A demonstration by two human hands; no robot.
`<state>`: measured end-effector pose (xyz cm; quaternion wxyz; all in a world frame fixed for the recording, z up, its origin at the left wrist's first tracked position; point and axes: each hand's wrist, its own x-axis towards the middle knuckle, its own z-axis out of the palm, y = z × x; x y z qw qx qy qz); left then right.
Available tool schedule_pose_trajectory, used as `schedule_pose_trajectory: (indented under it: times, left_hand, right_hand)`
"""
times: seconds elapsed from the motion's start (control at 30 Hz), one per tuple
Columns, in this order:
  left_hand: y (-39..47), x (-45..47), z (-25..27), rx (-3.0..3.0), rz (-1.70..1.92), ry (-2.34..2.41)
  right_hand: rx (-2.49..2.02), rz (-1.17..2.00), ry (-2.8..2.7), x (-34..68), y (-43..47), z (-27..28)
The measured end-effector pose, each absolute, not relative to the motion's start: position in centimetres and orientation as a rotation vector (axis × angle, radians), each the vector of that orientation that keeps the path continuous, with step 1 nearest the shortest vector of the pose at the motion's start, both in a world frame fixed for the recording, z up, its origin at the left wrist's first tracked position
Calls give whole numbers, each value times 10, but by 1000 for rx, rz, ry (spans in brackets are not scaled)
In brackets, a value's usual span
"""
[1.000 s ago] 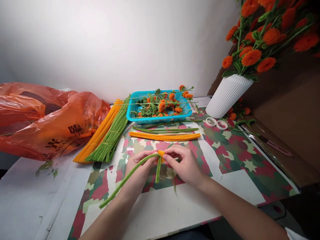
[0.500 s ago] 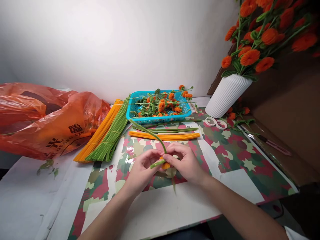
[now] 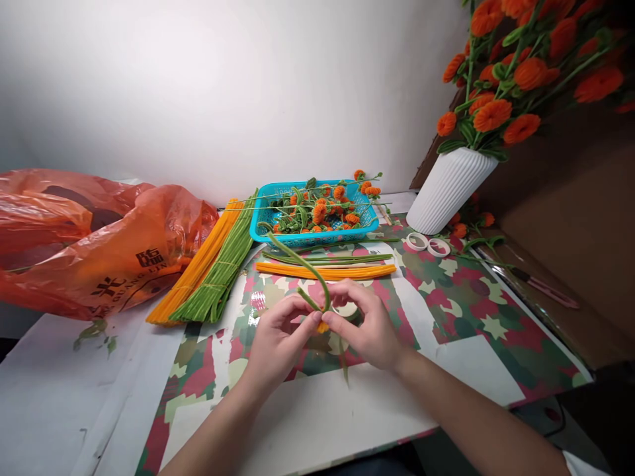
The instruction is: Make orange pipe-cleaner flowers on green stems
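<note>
Above the middle of the table, my left hand (image 3: 284, 334) and my right hand (image 3: 370, 327) meet, thumbs and fingertips pinched at the same spot. Between them is a small orange pipe-cleaner flower (image 3: 323, 326), mostly hidden by my fingers. A green pipe cleaner (image 3: 303, 264) rises from the pinch and curves up to the left, and its shorter end stands left of it. Behind my right fingers lies what looks like a roll of green tape (image 3: 347, 312), partly covered, with a loose green strip (image 3: 344, 367) nearer me.
A blue basket (image 3: 317, 238) holds orange flowers and leaves. Before it lie orange pipe cleaners (image 3: 325, 270); orange (image 3: 198, 264) and green bundles (image 3: 218, 277) lean left beside an orange plastic bag (image 3: 133, 258). At right are a white vase (image 3: 449, 192), scissors (image 3: 427, 245) and a pink-handled tool (image 3: 550, 292).
The short green end has swung from lying leftward below my fingers to pointing up. My left thumb has moved in against the flower, and the long green piece leans further left.
</note>
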<state>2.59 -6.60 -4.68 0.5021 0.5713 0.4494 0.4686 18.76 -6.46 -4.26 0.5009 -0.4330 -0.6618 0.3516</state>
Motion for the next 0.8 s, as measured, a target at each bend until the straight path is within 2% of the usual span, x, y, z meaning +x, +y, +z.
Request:
schedule_pose_trajectory:
  times: [0.1,0.2,0.3,0.47,0.53,0.8]
  left_hand:
    - [-67,26,-51,1470,1184,1167]
    - [-69,26,-54,1646,1235,1194]
    - [-71,28,-54,1808,1268,1206]
    - [-71,28,-51,1866,1287,1197]
    - [-70,27,-51,1841,1260,1186]
    - [-66,26,-50,1538,1090,1061]
  right_hand:
    - [-1005,500,-1644,186,-69,-42]
    - [-986,453,-1752,182,-71,-44]
    - [-1042,627,-1707,180,-69,-45]
    - [-1074,1197,-1408,185,-66,-47]
    - [-1045,1321,-1351,186,-66,-48]
    - [-1071,1325,-1339,188,-58,-47]
